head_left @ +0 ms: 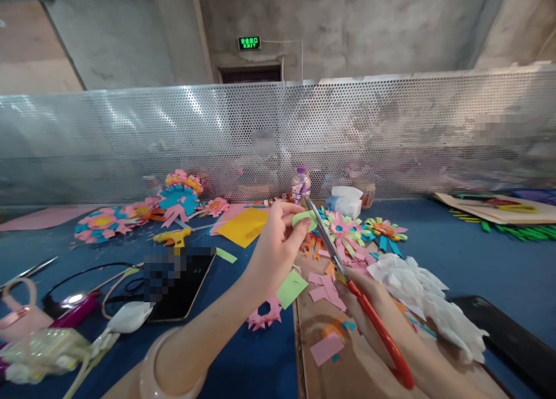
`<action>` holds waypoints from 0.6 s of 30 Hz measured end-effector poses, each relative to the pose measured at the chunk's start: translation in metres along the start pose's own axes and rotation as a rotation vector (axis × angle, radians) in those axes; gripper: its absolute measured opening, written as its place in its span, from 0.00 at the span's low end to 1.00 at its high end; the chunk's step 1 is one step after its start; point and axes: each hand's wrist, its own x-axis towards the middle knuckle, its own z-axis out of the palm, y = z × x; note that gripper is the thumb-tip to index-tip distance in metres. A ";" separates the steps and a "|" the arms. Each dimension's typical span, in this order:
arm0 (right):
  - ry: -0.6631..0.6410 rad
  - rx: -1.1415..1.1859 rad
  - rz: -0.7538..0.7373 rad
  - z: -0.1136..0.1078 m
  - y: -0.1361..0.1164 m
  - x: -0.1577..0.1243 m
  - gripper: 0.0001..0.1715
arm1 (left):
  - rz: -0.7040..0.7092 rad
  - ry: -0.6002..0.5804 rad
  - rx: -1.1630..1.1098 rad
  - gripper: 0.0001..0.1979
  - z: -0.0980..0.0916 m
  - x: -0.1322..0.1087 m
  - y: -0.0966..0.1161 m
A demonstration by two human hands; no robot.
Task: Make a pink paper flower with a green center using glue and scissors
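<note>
Over the wide blue desk (252, 367), the left hand (283, 237) pinches a small, rounded, pale-green paper piece (301, 216), which I'd turn slowly into the long, red-handled metal scissors (332, 247) that the right hand (380, 297) grips.

Single head-worn view, facing forward and down, close over the blue table (469, 266)

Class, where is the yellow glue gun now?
The yellow glue gun lies left of centre in the head view, beyond the gold-edged phone, left of the yellow paper.
</note>
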 end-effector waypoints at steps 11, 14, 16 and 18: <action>0.025 -0.024 -0.014 -0.002 -0.005 -0.002 0.17 | -0.010 0.007 0.002 0.07 0.001 -0.001 -0.002; 0.019 -0.048 -0.031 -0.004 -0.003 -0.002 0.17 | 0.001 0.008 0.023 0.06 0.000 0.000 -0.002; 0.028 -0.058 -0.046 -0.004 -0.001 -0.002 0.17 | 0.014 0.021 0.033 0.06 -0.001 0.000 -0.003; 0.030 -0.059 -0.047 -0.004 0.000 -0.002 0.17 | 0.030 0.030 0.054 0.06 -0.001 0.000 -0.002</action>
